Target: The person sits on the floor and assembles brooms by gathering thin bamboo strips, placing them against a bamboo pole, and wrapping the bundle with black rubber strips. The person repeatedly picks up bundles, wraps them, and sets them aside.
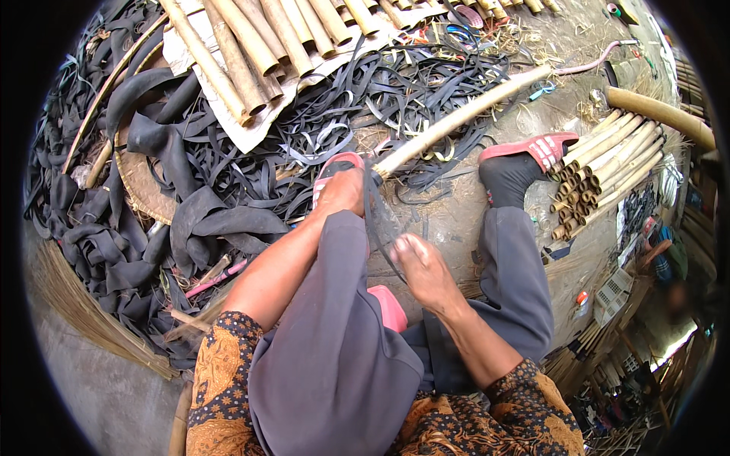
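Note:
A long pale bamboo pole (464, 120) slants from the upper right down to my left hand (342, 193). The left hand is closed at the pole's near end, beside my left foot in a red sandal (334, 163); its fingertips are partly hidden. A dark rubber strip (374, 220) loops around that end of the pole and runs down towards me. My right hand (423, 267), slightly smeared by motion, is closed on the strip's lower part, between my knees.
Cut rubber strips (411, 91) lie tangled ahead, with wide rubber pieces (182, 152) heaped at left. Bamboo poles (258, 45) rest on a pale sheet at the far left. A bundle of bamboo (608, 163) sits by my right foot. A pink object (388, 308) shows between my legs.

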A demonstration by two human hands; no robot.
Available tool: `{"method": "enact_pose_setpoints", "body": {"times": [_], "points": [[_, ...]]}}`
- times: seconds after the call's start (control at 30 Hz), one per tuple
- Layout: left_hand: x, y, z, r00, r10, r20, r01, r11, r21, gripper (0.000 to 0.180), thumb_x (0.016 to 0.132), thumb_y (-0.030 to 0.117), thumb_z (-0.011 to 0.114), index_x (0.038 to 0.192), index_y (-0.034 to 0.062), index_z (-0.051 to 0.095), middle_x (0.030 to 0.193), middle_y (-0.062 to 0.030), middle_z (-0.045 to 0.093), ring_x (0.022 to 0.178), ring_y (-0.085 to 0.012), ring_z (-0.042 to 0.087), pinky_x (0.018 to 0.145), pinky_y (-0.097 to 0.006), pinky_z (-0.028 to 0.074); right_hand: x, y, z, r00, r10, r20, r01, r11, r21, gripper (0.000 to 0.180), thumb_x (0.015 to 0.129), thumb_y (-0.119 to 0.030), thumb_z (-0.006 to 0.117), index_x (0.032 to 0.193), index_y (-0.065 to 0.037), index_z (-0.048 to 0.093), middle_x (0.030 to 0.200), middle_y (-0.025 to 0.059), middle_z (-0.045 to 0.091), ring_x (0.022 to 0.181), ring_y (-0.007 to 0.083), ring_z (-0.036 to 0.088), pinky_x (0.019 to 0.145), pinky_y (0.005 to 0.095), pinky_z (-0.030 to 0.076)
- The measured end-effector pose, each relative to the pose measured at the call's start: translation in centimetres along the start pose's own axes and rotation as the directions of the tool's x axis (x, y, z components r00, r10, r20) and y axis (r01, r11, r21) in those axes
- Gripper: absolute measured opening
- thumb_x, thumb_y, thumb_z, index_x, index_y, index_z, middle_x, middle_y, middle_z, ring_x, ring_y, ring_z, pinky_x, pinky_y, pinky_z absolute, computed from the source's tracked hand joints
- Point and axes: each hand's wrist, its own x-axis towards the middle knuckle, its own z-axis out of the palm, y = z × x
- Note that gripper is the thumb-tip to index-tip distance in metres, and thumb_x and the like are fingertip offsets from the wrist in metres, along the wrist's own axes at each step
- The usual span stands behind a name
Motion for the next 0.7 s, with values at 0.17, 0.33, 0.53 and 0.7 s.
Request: {"method": "enact_pose_setpoints", "body": {"times": [0.17, 0.33, 0.53, 0.7], "points": [[-1.7, -0.7, -1.0, 1.0, 0.019, 0.011, -0.016, 0.979, -0.201, 0.023, 0.086, 0.017, 0.069, 0.101, 0.0004, 0.075, 0.087, -0.0252, 0.073, 0.081, -0.0399, 0.073, 0.071, -0.047, 0.055, -1.6, 5.3, -2.1, 0.999, 0.009, -0.039, -0.017, 0.979, -0.203, 0.027, 0.107, -0.025, 0.049, 0.095, -0.004, 0.061, 0.078, 0.0158, 0.065, 0.075, 0.0357, 0.066, 0.07, 0.0436, 0.05], [-5.0, 2.1, -2.0, 0.94, 0.269, 0.208, -0.161, 0.891, -0.424, 0.027, 0.077, 0.018, 0.078, 0.094, -0.0002, 0.069, 0.075, -0.013, 0.068, 0.069, -0.0183, 0.064, 0.067, -0.038, 0.052, 4.1, 9.8, -2.0, 0.992, -0.08, -0.098, 0.031, 0.907, -0.421, 0.014, 0.1, -0.016, 0.053, 0.096, -0.006, 0.061, 0.084, 0.0225, 0.068, 0.085, 0.0462, 0.068, 0.071, 0.0511, 0.051], [-6.2, 3.6, -4.1, 0.744, 0.315, 0.59, 0.181, 0.754, -0.631, 0.034, 0.086, 0.032, 0.084, 0.096, 0.0041, 0.067, 0.075, 0.0043, 0.06, 0.069, -0.0083, 0.054, 0.062, -0.028, 0.045, 10.0, 6.9, -1.7, 0.911, -0.411, -0.01, 0.39, 0.871, -0.299, 0.029, 0.099, -0.025, 0.06, 0.122, -0.008, 0.064, 0.104, 0.0151, 0.07, 0.093, 0.0326, 0.068, 0.083, 0.046, 0.053], [-4.6, 2.3, -2.6, 0.951, 0.215, 0.223, -0.105, 0.901, -0.421, 0.046, 0.089, 0.042, 0.079, 0.105, 0.0011, 0.065, 0.081, -0.0069, 0.066, 0.077, -0.0192, 0.062, 0.07, -0.036, 0.047, 8.3, 1.9, -3.9, 0.995, -0.03, -0.092, -0.049, 0.667, -0.743, 0.031, 0.101, -0.029, 0.059, 0.117, -0.006, 0.071, 0.104, 0.0196, 0.073, 0.101, 0.0389, 0.07, 0.086, 0.052, 0.053]]}}
